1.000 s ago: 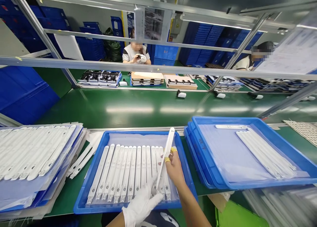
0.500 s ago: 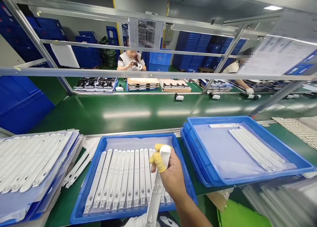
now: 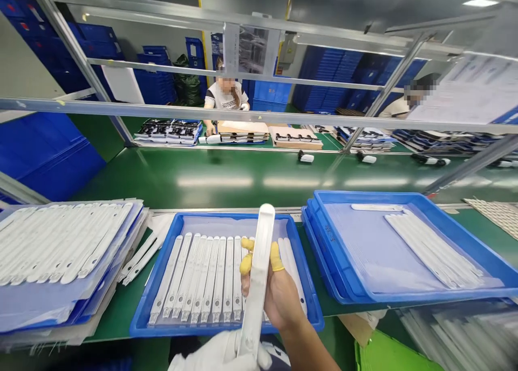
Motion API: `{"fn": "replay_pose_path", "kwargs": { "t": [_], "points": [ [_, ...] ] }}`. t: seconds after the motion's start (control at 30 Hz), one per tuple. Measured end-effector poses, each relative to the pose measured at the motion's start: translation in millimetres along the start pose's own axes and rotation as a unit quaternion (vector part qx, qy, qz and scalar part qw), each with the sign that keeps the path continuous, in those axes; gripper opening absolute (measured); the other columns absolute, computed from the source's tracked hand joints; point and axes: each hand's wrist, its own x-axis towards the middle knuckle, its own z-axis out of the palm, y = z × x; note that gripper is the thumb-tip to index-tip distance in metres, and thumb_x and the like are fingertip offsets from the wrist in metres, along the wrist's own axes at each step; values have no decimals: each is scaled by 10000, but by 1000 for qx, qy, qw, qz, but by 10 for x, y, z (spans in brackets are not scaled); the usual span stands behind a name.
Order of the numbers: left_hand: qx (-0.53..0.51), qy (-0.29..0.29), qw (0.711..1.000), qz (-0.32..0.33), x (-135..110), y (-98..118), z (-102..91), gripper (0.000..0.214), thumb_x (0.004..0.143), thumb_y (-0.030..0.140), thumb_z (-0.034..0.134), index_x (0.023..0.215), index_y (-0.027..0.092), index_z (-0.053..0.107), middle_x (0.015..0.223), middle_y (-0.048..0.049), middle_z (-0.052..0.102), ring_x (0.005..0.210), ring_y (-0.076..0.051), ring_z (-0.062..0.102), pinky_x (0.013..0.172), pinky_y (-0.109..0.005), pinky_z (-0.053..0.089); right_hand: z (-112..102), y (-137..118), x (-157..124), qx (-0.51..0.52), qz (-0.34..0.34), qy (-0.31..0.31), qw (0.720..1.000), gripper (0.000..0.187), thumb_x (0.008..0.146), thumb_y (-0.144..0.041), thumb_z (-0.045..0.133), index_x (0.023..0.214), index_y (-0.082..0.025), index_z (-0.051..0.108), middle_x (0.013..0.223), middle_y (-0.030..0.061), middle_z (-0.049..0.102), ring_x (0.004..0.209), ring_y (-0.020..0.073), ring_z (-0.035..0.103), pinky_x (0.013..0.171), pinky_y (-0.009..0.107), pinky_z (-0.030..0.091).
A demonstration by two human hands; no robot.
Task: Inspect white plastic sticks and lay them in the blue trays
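Head view — you've got a long white plastic strip (image 3: 257,274) upright over the blue tray (image 3: 226,216), your right hand (image 3: 279,295) pinching it between yellow-capped fingertips (image 3: 277,256), your gloved left hand (image 3: 218,352) at its foot — maybe gripping, hard to tell — above rows of matching strips (image 3: 202,276).

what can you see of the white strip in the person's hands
The strip is long, narrow and white, plastic by its look, with a rounded upper end. It stands nearly upright, tilted slightly, above the blue tray and its row of similar strips. The right hand grips it around the middle with yellow-capped fingers. Its lower end reaches the white-gloved left hand.
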Motion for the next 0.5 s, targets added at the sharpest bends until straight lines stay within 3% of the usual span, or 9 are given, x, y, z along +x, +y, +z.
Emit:
{"fn": "replay_pose_path", "kwargs": {
  "t": [0.07,0.23,0.37,0.5],
  "points": [
    [-28,0,999,21,-12,58,-19,435,898,555,628,1134,192,669,881,-53,704,703,-147,639,654,-269,507,13,-10,0,17,12,1,1000,563,797,-684,666,1082,-202,724,754,27,660,553,126,507,548,261,468],
    [-169,-100,974,112,3,308,56,590,831,593,697,1185,127,621,792,-55,670,601,-100,580,560,-201,436,8,-118,101,32,-23,28,999,412,790,-526,768,1097,-257,710,780,-16,583,571,97,435,499,205,452],
    [-203,-71,969,121,4,432,94,572,794,558,756,1140,127,610,795,-50,659,530,-81,551,508,-192,412,18,-198,191,22,-34,48,998,438,733,-481,828,1094,-263,707,757,-32,539,556,79,398,426,155,391],
    [-184,-44,971,145,-40,535,72,416,778,469,800,978,134,656,874,-39,605,670,-98,549,636,-222,449,49,-253,283,21,-47,47,998,377,734,-446,833,1036,-255,712,772,-36,550,572,74,422,445,151,408]
  ]
}}
